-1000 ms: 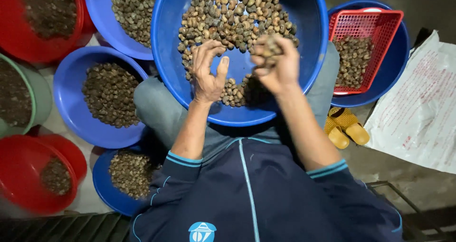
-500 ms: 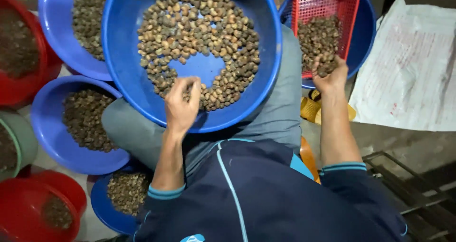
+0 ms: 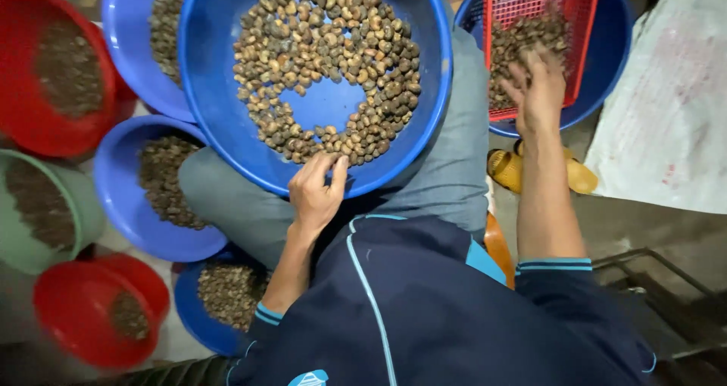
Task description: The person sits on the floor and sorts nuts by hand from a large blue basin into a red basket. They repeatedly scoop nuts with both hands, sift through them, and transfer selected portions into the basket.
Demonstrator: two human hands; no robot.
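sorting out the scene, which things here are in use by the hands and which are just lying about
In use: left hand on the big blue basin of nuts; right hand over the red basket.

Lying about: yellow sandals, white sack, green bowl, small red bowl.

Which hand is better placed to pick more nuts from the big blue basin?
Probably the left hand: it rests at the big blue basin rim beside the nuts; the right hand is over the red basket.

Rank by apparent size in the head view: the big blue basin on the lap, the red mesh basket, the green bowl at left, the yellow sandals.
1. Big blue basin, clearly largest, though nearest the camera.
2. Red mesh basket and green bowl: similar, both cut off by the frame; not ranked.
3. Yellow sandals, smallest.
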